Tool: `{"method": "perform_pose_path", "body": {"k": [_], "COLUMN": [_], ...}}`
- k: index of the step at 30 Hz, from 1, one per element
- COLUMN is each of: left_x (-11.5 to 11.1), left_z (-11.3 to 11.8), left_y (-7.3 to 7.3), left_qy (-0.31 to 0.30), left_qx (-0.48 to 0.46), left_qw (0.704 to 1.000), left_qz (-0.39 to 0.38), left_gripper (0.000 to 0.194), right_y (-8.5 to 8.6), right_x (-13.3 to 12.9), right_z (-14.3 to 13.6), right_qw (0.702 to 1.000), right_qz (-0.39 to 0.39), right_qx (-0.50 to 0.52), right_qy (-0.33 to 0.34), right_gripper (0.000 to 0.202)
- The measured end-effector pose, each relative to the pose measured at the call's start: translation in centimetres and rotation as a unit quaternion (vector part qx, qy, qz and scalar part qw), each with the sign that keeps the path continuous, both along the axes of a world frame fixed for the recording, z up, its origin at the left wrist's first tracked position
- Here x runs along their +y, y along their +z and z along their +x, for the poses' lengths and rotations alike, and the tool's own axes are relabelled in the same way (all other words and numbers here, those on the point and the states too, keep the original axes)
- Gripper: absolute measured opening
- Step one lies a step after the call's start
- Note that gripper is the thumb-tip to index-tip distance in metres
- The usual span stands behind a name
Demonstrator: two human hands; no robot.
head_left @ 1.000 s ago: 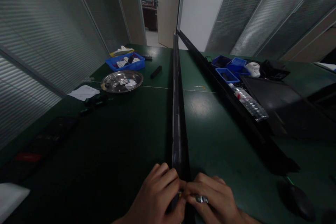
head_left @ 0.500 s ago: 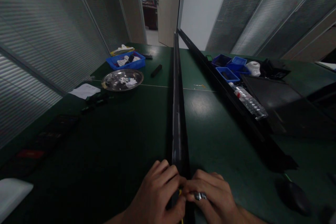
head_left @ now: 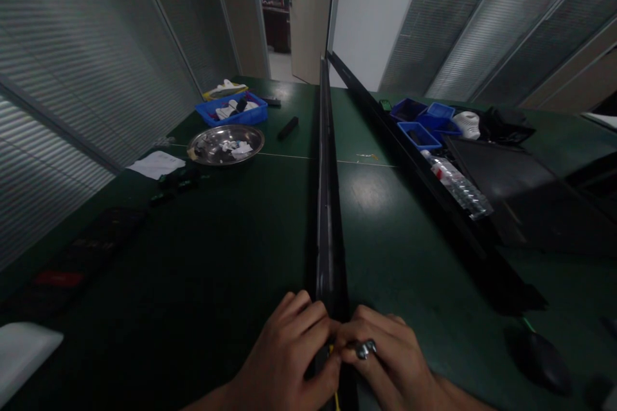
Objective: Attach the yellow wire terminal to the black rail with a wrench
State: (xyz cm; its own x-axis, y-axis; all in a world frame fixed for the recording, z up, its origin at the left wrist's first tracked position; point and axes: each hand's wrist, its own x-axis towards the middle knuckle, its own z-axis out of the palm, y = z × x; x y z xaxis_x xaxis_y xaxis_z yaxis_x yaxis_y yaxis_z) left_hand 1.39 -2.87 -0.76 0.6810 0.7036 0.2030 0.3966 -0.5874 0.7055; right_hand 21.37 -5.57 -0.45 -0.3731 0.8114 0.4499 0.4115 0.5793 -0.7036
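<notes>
A long black channel-shaped strip (head_left: pixel 328 205) runs away from me down the middle of the dark green table (head_left: pixel 231 237). Both hands meet over its near end. My left hand (head_left: pixel 294 353) lies on the left side, fingers curled and thumb pressed toward the fingertips. From the right, my right hand (head_left: pixel 390 353) touches the left fingertips, its fingers also closed; a shiny metal piece (head_left: pixel 365 349) shows at its index finger. A thin yellow strand (head_left: pixel 337 398) comes out below the fingertips inside the channel. What exactly the fingertips pinch is hidden.
A second black strip (head_left: pixel 434 196) slants along the right, beside a plastic bottle (head_left: pixel 460 186), blue bins (head_left: pixel 418 135) and a black mouse (head_left: pixel 542 359). At left are a metal dish (head_left: pixel 205 146), a blue basket (head_left: pixel 250 117), paper (head_left: pixel 157 165) and a dark pouch (head_left: pixel 91 244).
The metal piece at my right hand has tilted and shifted slightly. More of the yellow strand shows below the fingers. Both hands stay at the near end of the strip.
</notes>
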Motion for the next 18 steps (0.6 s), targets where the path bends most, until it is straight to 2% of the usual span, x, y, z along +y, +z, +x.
{"method": "perform_pose_path", "body": {"k": [9,18], "left_x": [-0.10,0.05], "left_z": [0.12,0.14], "left_y": [-0.23,-0.54], "left_qy": [-0.009,-0.017], "left_qx": [-0.028,-0.024], "left_qw": [0.999,0.999], "left_qz": [-0.016,-0.015], "left_gripper": [0.012,0.014], "right_y": [-0.30,-0.39], "right_x": [-0.45,-0.49], "right_z": [-0.18,-0.09], "right_qw": [1.000,1.000], "right_qz": [-0.005,-0.014], "right_qx": [0.001,-0.015], "right_qy": [-0.019,-0.002], "right_gripper": [0.022,0.021]}}
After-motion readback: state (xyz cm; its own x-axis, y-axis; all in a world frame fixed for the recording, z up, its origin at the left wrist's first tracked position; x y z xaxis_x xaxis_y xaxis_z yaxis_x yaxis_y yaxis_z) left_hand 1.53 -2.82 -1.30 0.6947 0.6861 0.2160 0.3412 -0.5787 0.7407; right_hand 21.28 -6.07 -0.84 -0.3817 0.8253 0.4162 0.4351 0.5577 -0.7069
